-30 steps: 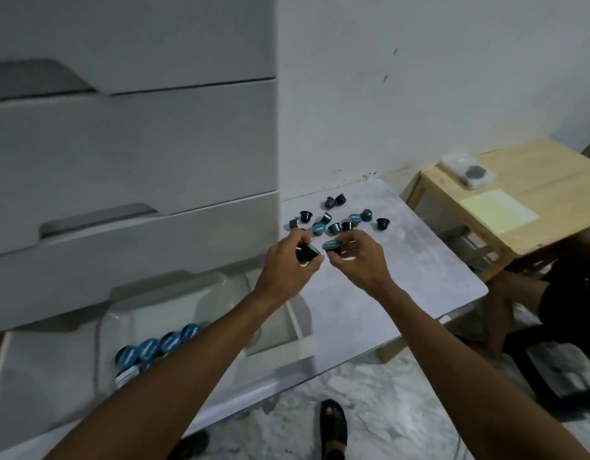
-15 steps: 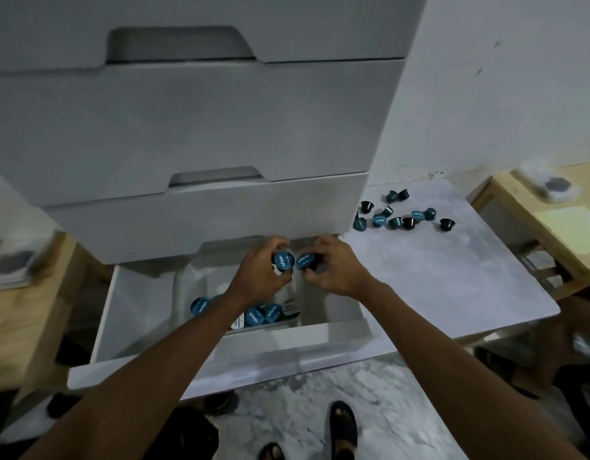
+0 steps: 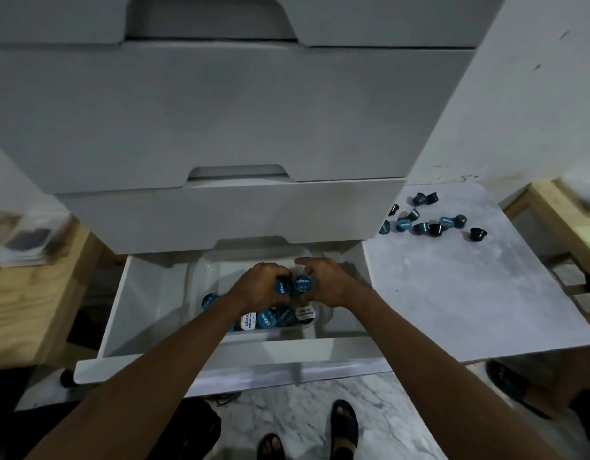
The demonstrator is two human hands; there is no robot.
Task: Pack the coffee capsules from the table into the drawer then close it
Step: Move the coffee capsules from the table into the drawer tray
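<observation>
Left hand (image 3: 258, 287), right hand (image 3: 331, 287) lowered into drawer (image 3: 287, 356), each pinching capsule (image 3: 283, 287)

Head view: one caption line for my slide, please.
Left hand and right hand each hold a capsule over the open drawer; others lie on the table.

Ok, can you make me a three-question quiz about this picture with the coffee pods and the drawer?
1. Where do the loose capsules lie?
A) on the white table
B) on a chair
C) on a bed

2. What colour are the lids of the held capsules in the left hand and right hand?
A) red
B) blue
C) yellow

3. The bottom drawer is:
A) shut
B) pulled open
C) lifted out

Answers:
1 A: they are scattered on the table, right of the drawers.
2 B: each hand grips a capsule with a blue lid.
3 B: its inside shows, with both hands over it.
</observation>
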